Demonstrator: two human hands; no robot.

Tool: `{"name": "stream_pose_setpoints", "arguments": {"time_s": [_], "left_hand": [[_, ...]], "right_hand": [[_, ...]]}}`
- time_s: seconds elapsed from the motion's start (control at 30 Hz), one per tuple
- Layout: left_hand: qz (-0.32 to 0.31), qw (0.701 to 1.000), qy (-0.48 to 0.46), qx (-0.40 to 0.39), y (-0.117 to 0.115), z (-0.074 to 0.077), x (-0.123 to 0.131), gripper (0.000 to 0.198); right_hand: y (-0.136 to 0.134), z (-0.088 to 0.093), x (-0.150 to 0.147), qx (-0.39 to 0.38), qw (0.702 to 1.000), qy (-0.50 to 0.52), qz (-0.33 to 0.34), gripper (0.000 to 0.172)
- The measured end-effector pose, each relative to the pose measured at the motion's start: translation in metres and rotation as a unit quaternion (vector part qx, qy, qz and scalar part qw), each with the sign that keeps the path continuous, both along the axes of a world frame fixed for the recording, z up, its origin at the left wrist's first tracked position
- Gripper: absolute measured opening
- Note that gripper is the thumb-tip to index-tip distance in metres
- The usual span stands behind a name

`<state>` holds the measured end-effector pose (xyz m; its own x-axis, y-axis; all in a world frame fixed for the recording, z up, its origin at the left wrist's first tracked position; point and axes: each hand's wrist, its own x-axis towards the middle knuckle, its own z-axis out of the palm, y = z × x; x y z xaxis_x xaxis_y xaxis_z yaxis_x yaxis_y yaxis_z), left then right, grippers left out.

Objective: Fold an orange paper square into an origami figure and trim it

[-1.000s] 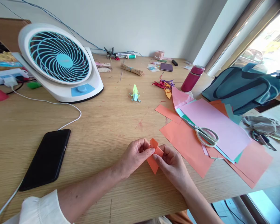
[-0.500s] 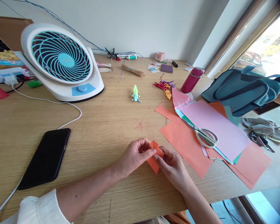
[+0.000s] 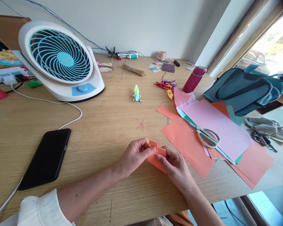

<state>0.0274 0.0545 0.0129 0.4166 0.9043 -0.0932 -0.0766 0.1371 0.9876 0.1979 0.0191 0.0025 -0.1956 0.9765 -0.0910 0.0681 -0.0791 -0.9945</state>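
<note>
A small folded piece of orange paper [image 3: 157, 155] lies low over the wooden table [image 3: 103, 125] near its front edge. My left hand [image 3: 135, 156] pinches its left side with thumb and forefinger. My right hand [image 3: 174, 164] pinches its right side, fingers curled over the fold. Both hands are closed on the paper and touch each other across it.
Orange and pink paper sheets [image 3: 217, 131] with scissors [image 3: 206, 135] lie to the right. A black phone [image 3: 47, 158] on a white cable lies left, a white-and-blue fan [image 3: 60, 61] behind it. A small paper figure [image 3: 136, 93], a red bottle [image 3: 193, 79] and a blue bag [image 3: 245, 88] stand farther back.
The orange paper has turned between my fingers: its lower point now lies flatter and more to the right. Both hands stay in the same place.
</note>
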Motion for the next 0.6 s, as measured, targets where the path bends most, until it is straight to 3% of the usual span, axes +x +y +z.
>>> {"name": "stream_pose_setpoints", "arguments": {"time_s": [0.3, 0.43, 0.6], "left_hand": [[0.007, 0.997, 0.062, 0.049, 0.0045, -0.0012, -0.0047, 0.03], [0.043, 0.991, 0.078, 0.098, 0.007, -0.0006, -0.0062, 0.013], [0.024, 0.973, 0.115, 0.197, 0.0066, 0.003, -0.0087, 0.026]], "right_hand": [[-0.0005, -0.0048, 0.0051, 0.026, 0.997, -0.067, -0.039, 0.032], [-0.0018, -0.0054, 0.0053, 0.044, 0.992, -0.106, -0.043, 0.03], [-0.0048, -0.0048, 0.0033, 0.074, 0.98, -0.179, -0.053, 0.031]]}}
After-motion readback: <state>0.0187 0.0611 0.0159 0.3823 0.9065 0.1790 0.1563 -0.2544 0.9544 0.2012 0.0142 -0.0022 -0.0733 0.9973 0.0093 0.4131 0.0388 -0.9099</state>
